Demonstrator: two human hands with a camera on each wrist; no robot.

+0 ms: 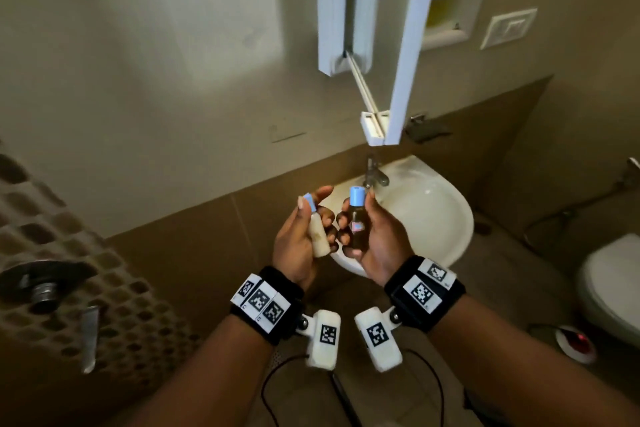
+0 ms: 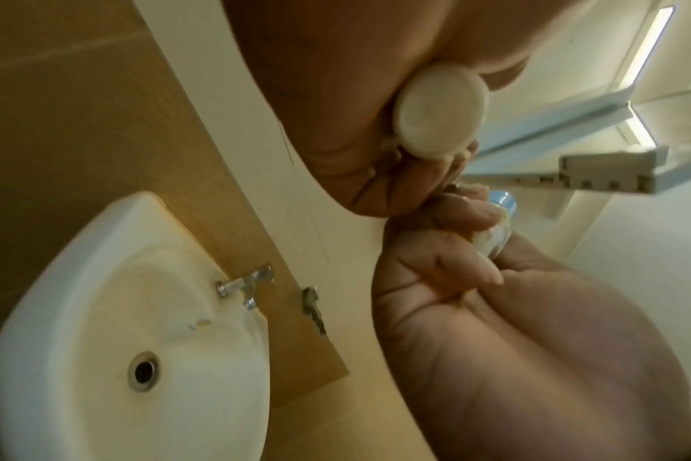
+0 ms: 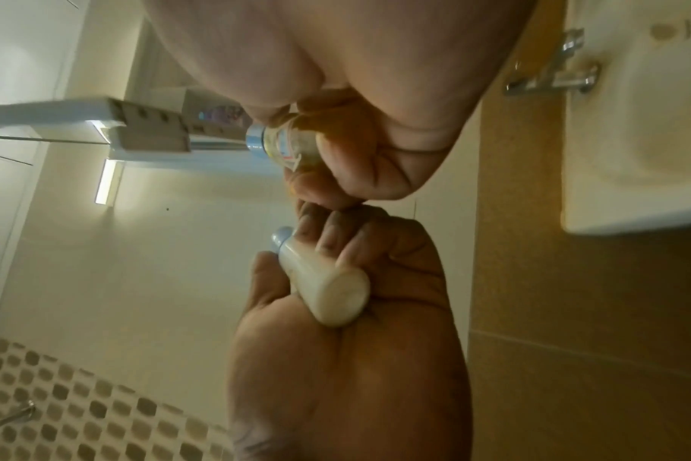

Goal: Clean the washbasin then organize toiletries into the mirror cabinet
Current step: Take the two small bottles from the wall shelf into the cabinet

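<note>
My left hand (image 1: pixel 316 218) grips a small cream bottle (image 1: pixel 320 239) with a pale blue cap, held upright over the near left rim of the white washbasin (image 1: pixel 446 236). Beside it, my right hand (image 1: pixel 358 215) grips a small dark bottle (image 1: pixel 356 236) with a blue cap and a label. The knuckles of both hands nearly touch. The left wrist view shows the cream bottle's round base (image 2: pixel 442 112). In the right wrist view the labelled bottle (image 3: pixel 284 143) sits above the cream bottle (image 3: pixel 324 287). The mirror cabinet (image 1: pixel 446 3) on the wall above has its door (image 1: pixel 405 45) swung open.
A chrome tap (image 1: pixel 374 177) stands at the back of the basin, whose bowl holds nothing. A toilet (image 1: pixel 609 288) is at the right with a red-and-white object (image 1: pixel 576 343) on the floor. A patterned door (image 1: pixel 86 270) with a metal latch is at the left. A switch plate (image 1: pixel 507 28) is on the wall.
</note>
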